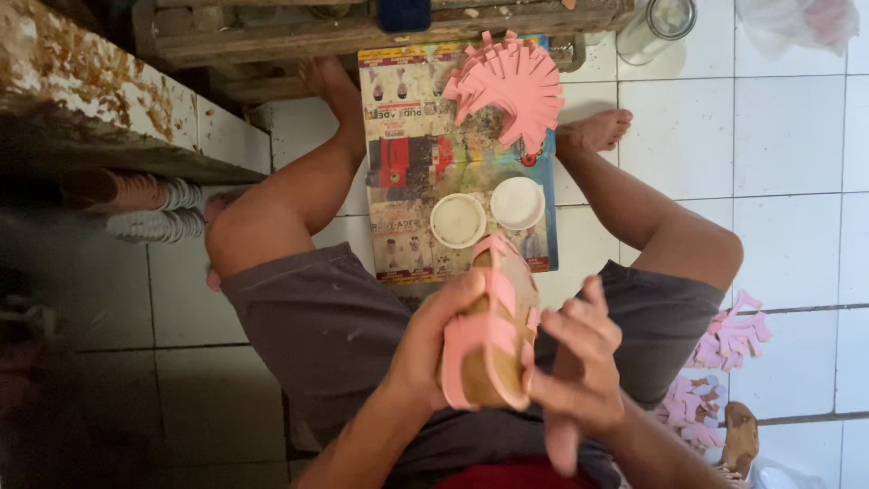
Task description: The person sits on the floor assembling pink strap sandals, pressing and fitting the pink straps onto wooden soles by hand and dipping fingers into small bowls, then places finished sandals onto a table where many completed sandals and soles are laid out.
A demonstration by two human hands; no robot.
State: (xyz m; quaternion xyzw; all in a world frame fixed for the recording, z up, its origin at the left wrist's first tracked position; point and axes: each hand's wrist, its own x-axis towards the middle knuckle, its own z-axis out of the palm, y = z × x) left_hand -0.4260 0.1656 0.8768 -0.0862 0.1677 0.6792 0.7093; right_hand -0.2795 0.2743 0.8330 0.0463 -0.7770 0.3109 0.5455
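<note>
A pink strappy sandal upper on a tan sole sits upright over my lap. My left hand grips its left side. My right hand presses against its right side with the fingers curled over the pink straps. Just beyond it, on a colourful printed sheet spread on the floor between my legs, stand a round white tub of pale paste and its white lid. A fan of cut pink strap pieces lies at the sheet's far end.
More pink strap pieces lie on the white tiled floor at my right, by a tan sole. A wooden pallet and a glass jar stand ahead. A stained ledge runs along the left.
</note>
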